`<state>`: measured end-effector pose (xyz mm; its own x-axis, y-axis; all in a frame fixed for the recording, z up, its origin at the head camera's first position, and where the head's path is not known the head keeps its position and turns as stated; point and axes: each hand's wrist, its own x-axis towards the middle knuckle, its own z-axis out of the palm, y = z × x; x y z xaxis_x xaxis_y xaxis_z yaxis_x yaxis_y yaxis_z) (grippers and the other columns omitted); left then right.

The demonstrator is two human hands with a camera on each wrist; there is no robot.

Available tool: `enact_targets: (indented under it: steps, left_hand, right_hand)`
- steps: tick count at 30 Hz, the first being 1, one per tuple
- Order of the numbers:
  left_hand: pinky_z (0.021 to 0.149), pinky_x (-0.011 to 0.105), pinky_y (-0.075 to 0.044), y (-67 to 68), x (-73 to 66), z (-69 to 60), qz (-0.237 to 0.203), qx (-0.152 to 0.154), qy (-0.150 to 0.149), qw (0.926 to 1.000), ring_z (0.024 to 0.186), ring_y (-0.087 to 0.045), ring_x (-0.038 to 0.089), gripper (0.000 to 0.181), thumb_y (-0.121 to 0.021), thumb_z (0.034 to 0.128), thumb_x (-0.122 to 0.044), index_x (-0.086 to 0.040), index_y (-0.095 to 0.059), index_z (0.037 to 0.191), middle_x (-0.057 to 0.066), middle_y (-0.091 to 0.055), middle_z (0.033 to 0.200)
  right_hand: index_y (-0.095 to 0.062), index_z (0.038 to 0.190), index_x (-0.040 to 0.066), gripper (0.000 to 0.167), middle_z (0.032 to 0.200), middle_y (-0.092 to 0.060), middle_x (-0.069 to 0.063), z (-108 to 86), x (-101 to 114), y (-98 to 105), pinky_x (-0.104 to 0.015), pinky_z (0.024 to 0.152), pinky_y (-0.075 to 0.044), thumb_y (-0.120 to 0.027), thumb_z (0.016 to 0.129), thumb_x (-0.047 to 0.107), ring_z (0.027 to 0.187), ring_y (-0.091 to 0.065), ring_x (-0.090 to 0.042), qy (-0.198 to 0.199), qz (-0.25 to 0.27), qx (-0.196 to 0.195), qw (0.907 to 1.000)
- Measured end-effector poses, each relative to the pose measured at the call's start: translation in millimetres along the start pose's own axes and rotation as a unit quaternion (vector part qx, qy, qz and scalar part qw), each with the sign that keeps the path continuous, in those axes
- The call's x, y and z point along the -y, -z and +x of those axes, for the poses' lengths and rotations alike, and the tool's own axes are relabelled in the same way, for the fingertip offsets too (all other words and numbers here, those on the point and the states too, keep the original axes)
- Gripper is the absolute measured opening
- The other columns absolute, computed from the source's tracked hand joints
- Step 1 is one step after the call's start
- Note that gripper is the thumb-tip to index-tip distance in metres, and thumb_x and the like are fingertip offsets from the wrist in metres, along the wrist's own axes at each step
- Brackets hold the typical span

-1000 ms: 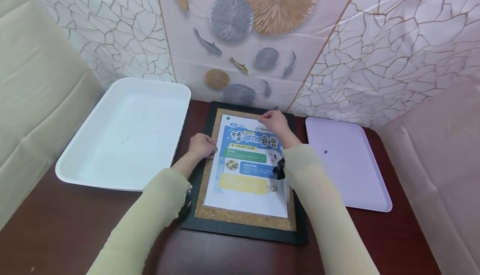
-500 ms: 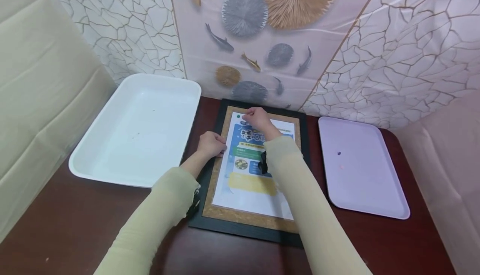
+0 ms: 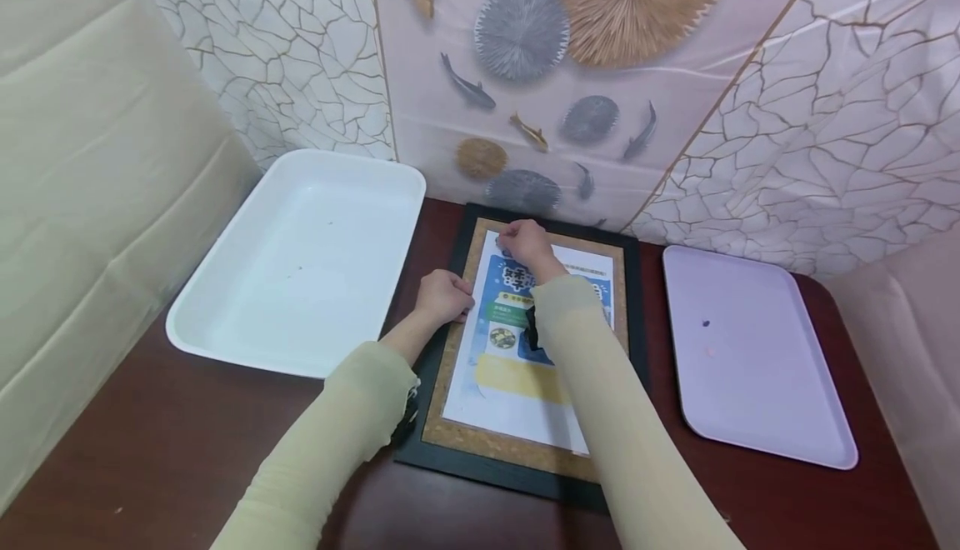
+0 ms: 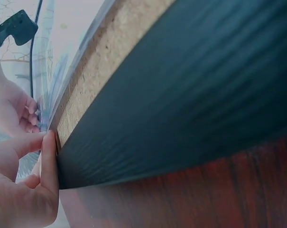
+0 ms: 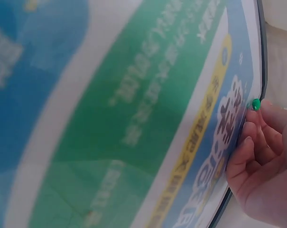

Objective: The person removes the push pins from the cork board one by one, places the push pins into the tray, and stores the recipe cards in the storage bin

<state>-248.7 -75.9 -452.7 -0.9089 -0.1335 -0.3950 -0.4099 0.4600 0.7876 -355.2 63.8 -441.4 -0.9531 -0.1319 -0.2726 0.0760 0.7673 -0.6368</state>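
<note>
Head view: the poster [image 3: 510, 375] lies on the cork board [image 3: 510, 448], its left edge pinched in the left hand [image 3: 441, 297]. At its far left corner, the right hand [image 3: 527, 246] pinches a green pin [image 5: 256, 104]. Pinning or unpinning, I'd judge; the next move calls for a steady poster.

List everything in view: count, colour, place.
table: one, reddish brown, underneath
board: one, brown, black-framed, on table
sheet: one, white, printed, on board
pin: one, green, sheet's top left
tub: one, white, left of board
tray: one, lilac, right of board
wall covering: one, pale patterned, behind
side panels: two, pale, flanking
wrist gear: two, black, at wrists
sleeves: two, pale yellow, near side
left hand: one, bare, sheet's left edge
right hand: one, bare, at pin
</note>
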Motion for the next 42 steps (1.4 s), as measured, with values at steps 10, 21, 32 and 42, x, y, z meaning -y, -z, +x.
enact_targets:
  steps: [10, 21, 32, 42]
  left_hand:
    - [0.048, 0.016, -0.051, 1.1, -3.1, -2.6, 0.002, 0.0, 0.002, 1.0, 0.06, -0.063, 0.013, 0.016, -0.065, 0.0833, -0.007, -0.002, -0.069, 0.098, 0.013, -0.066, 0.093]
    - [0.049, 0.017, -0.052, -0.8, -6.5, -4.2, 0.007, -0.003, -0.001, 1.0, 0.059, -0.063, 0.013, 0.015, -0.066, 0.0831, -0.007, -0.001, -0.068, 0.097, 0.014, -0.066, 0.094]
    - [0.047, 0.014, -0.049, 1.1, -3.5, -5.9, 0.018, -0.018, -0.004, 0.9997, 0.064, -0.064, 0.015, 0.017, -0.065, 0.0838, -0.008, -0.001, -0.067, 0.099, 0.015, -0.065, 0.096]
    - [0.051, 0.016, -0.051, -3.0, -4.3, -8.5, 0.03, -0.022, -0.004, 0.9993, 0.065, -0.064, 0.016, 0.016, -0.065, 0.084, -0.008, -0.001, -0.066, 0.098, 0.014, -0.064, 0.097]
  right_hand:
    - [-0.063, 0.103, 0.005, 0.02, 0.099, -0.06, -0.01, 2.8, 2.6, -0.5, -0.038, 0.089, -0.044, -0.052, 0.094, 0.019, 0.094, -0.054, -0.024, -0.003, -0.019, 0.008, 0.9998]
    - [-0.059, 0.087, 0.007, 0.014, 0.082, -0.053, -0.004, -7.4, -3.2, 8.8, -0.029, 0.073, -0.042, -0.054, 0.091, 0.019, 0.079, -0.05, -0.019, -0.006, 0.043, 0.024, 0.9988]
    - [-0.054, 0.075, 0.006, 0.02, 0.064, -0.05, 0.001, -23.2, -19.4, 20.2, -0.023, 0.061, -0.041, -0.051, 0.091, 0.018, 0.06, -0.047, -0.012, -0.016, 0.13, 0.06, 0.9896]
    - [-0.05, 0.074, -0.001, 0.027, 0.056, -0.046, 0.0, -48.0, -30.8, 39.6, -0.026, 0.057, -0.039, -0.041, 0.095, 0.014, 0.053, -0.043, -0.014, -0.03, 0.162, 0.105, 0.9807]
